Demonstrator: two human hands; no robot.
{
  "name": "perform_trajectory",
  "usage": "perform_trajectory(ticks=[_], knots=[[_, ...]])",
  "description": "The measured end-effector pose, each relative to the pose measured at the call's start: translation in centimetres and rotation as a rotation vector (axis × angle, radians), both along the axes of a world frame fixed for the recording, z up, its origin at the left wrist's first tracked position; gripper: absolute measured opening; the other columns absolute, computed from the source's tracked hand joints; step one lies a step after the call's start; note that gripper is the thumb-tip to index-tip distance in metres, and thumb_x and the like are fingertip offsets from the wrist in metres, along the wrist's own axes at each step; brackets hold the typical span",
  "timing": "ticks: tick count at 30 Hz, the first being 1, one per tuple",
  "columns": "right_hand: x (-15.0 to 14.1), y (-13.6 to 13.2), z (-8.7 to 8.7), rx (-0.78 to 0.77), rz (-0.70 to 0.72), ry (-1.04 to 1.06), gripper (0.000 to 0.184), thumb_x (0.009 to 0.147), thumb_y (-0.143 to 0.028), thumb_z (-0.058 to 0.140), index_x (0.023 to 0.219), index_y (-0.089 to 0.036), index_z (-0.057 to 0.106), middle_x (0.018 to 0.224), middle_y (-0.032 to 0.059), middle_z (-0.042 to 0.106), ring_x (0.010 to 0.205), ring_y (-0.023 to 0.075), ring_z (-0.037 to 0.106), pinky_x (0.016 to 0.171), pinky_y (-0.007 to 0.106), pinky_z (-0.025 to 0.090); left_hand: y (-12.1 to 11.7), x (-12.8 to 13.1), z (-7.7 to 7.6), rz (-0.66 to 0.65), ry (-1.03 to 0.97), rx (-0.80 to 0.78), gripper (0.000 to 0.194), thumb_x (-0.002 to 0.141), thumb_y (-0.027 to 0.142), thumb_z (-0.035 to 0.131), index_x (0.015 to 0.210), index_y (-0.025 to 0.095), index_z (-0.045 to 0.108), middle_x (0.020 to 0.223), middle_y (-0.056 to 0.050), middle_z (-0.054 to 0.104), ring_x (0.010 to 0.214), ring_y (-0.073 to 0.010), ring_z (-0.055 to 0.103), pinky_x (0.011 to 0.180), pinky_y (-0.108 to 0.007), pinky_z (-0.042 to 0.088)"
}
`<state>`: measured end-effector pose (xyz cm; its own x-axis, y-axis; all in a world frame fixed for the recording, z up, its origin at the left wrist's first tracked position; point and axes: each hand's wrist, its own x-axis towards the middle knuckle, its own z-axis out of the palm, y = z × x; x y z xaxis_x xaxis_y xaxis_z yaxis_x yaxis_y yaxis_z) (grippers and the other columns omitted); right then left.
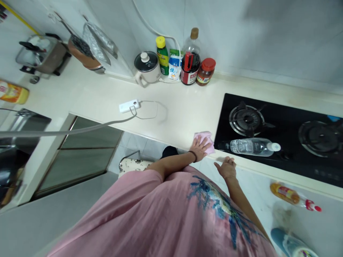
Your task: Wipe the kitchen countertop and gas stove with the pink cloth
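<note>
My left hand [199, 147] lies flat with fingers spread on a pink cloth [206, 138] at the front edge of the cream counter [171, 110], just left of the black gas hob [281, 132]. A dark band circles that wrist. My right hand [227, 167] rests on the counter's front edge below the hob, fingers loosely curled over the rim, holding nothing that I can see. A clear plastic water bottle [253, 146] lies on its side on the hob, just right of the cloth.
At the back wall stand a small white pot [147, 67], a green bottle [162, 54], a carton [174, 64], a dark sauce bottle [190, 59] and a red-lidded jar [205, 71]. A white power strip [129, 105] lies mid-counter. A spray bottle [292, 195] lies on the floor.
</note>
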<state>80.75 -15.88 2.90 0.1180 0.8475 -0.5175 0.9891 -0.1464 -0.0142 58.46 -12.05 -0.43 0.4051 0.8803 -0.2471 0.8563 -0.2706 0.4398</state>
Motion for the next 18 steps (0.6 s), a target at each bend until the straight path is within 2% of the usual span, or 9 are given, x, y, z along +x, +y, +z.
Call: perform_trajectory(ticks=[4, 8, 11, 14, 18], knots=[[-0.1, 0.1, 0.1, -0.004, -0.025, 0.017, 0.106, 0.097, -0.068, 0.041, 0.162, 0.014, 0.021, 0.17, 0.0448, 0.024, 0.161, 0.0512, 0.027, 0.129, 0.059, 0.025, 0.1, 0.8, -0.2, -0.05, -0.034, 0.041, 0.079, 0.101, 0.045, 0.058, 0.174, 0.03, 0.036, 0.186, -0.004, 0.01, 0.17, -0.0404, -0.005, 0.137, -0.067, 0.004], [-0.2, 0.2, 0.0, -0.006, -0.046, 0.024, 0.111, 0.096, -0.073, 0.04, 0.162, 0.014, 0.021, 0.17, 0.0459, 0.023, 0.162, 0.0516, 0.025, 0.128, 0.062, 0.025, 0.6, -0.2, 0.0, -0.089, -0.026, 0.047, 0.075, 0.101, 0.047, 0.058, 0.172, 0.03, 0.041, 0.185, -0.003, 0.012, 0.171, -0.0398, -0.004, 0.137, -0.065, 0.006], [-0.3, 0.3, 0.0, -0.028, -0.047, -0.001, 0.108, 0.096, -0.067, 0.044, 0.162, 0.015, 0.021, 0.17, 0.0452, 0.024, 0.161, 0.0515, 0.027, 0.129, 0.058, 0.027, 1.5, -1.4, 0.1, -0.095, -0.007, 0.037, 0.075, 0.101, 0.047, 0.06, 0.172, 0.032, 0.041, 0.185, -0.001, 0.012, 0.171, -0.0384, -0.003, 0.138, -0.063, 0.007], [-0.4, 0.4, -0.1, -0.041, -0.043, -0.037, 0.1, 0.096, -0.058, 0.048, 0.161, 0.015, 0.024, 0.171, 0.0433, 0.025, 0.16, 0.0506, 0.031, 0.129, 0.053, 0.027, 3.3, -3.3, 0.3, -0.024, 0.017, 0.022, 0.077, 0.1, 0.048, 0.059, 0.173, 0.034, 0.038, 0.185, 0.0, 0.014, 0.171, -0.0367, -0.002, 0.138, -0.063, 0.007], [-0.6, 0.3, -0.1, -0.044, -0.047, -0.05, 0.097, 0.096, -0.054, 0.048, 0.161, 0.013, 0.023, 0.171, 0.0423, 0.027, 0.161, 0.0479, 0.032, 0.129, 0.054, 0.028, 6.6, -7.2, 1.2, 0.11, 0.057, -0.025, 0.076, 0.103, 0.049, 0.052, 0.175, 0.033, 0.034, 0.186, 0.001, 0.011, 0.171, -0.037, -0.007, 0.138, -0.063, 0.004]])
